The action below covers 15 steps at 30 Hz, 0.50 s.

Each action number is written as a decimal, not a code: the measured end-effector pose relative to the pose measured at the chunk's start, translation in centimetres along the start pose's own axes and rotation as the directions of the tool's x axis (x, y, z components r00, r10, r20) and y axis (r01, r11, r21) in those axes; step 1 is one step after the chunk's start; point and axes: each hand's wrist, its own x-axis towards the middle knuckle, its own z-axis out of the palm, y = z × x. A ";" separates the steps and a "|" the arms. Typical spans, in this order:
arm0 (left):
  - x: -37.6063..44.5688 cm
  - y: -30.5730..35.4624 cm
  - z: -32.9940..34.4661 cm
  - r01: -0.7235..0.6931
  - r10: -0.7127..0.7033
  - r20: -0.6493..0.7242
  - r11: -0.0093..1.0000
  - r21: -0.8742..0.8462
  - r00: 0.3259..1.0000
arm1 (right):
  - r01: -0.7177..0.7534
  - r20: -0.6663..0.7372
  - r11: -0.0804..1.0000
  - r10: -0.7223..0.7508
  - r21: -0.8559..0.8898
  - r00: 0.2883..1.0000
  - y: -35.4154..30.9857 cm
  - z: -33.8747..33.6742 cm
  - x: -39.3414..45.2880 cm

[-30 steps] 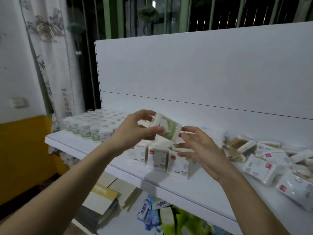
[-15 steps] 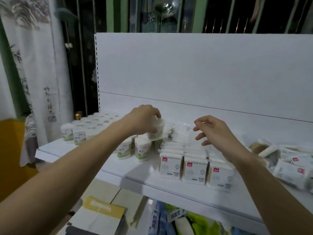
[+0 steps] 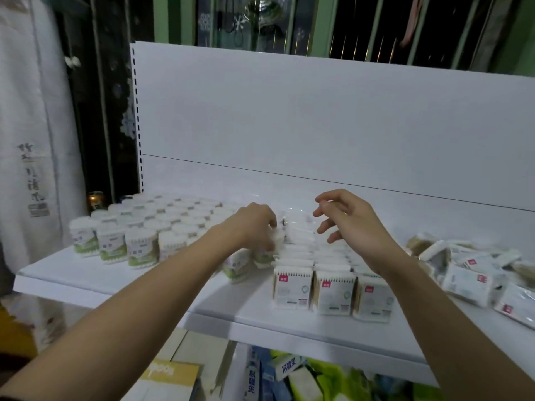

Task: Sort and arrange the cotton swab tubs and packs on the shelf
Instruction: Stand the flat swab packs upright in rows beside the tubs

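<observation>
Head view: left hand on a swab tub, right hand hovering free

From where I sit watching, my left hand (image 3: 256, 224) reaches over the white metal shelf (image 3: 121, 280) with its fingers curled down around the top of a small round white cotton swab tub with a green label (image 3: 273, 237). The grip is partly hidden by the knuckles, so I think it holds the tub by the lid, but I cannot see the contact clearly. That tub sits at the right end of the block of white round green-labelled tubs (image 3: 139, 230), which stands in rows to the left of my left hand and runs back toward the white rear panel (image 3: 318, 117).

My right hand (image 3: 350, 219) hangs in the air just right of the left one, fingers loosely bent and spread, holding nothing. Directly under and in front of it stand the upright clear rectangular packs of swabs with red tags (image 3: 331, 290), lined in three neat files. Further right of that hand, the loose tumbled swab packs (image 3: 474, 270) lie tilted in a heap. Below my forearms, blue and green packaged goods (image 3: 292, 374) fill the lower level.
</observation>
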 end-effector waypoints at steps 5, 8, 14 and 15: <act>0.2 -1.3 2.5 -0.005 0.005 0.002 0.998 0.059 1.000 | -0.046 0.012 0.998 0.047 -0.037 0.999 0.8 0.2 0.5; 0.3 -1.8 3.7 0.001 0.001 -0.031 0.998 0.057 1.000 | -0.092 0.030 0.991 0.095 -0.102 0.995 1.9 -0.3 0.6; 0.0 -1.2 1.6 0.043 -0.047 0.024 0.987 0.157 0.999 | -0.176 -0.020 0.936 0.179 -0.305 0.984 4.4 -3.2 0.4; 0.0 -0.3 0.6 0.045 -0.045 -0.004 0.990 0.137 0.999 | -0.188 -0.039 0.922 0.186 -0.339 0.982 4.8 -3.9 0.2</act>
